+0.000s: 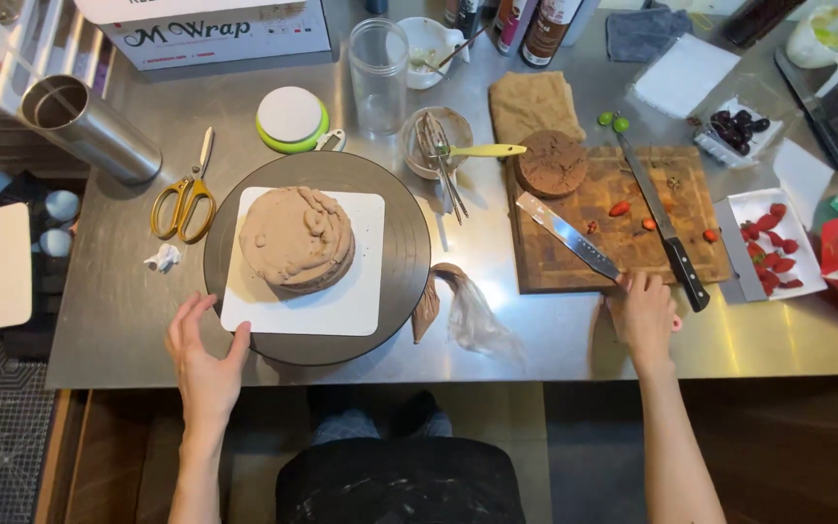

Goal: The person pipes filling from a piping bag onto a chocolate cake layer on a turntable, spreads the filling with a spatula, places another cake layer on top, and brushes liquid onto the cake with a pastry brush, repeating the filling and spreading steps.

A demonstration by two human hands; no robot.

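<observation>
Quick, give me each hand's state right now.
Left hand: open, holding nothing, thumb at the turntable rim.
Right hand: closing on the spatula handle at the cutting board edge.

My left hand (204,361) touches the dark grey turntable (409,247), which carries a white square board (337,306) and a pale brown frosted cake (298,238). Farther left lie yellow-handled scissors (183,206). Right: a brown wooden board (632,243), red strawberries (771,250).
</observation>
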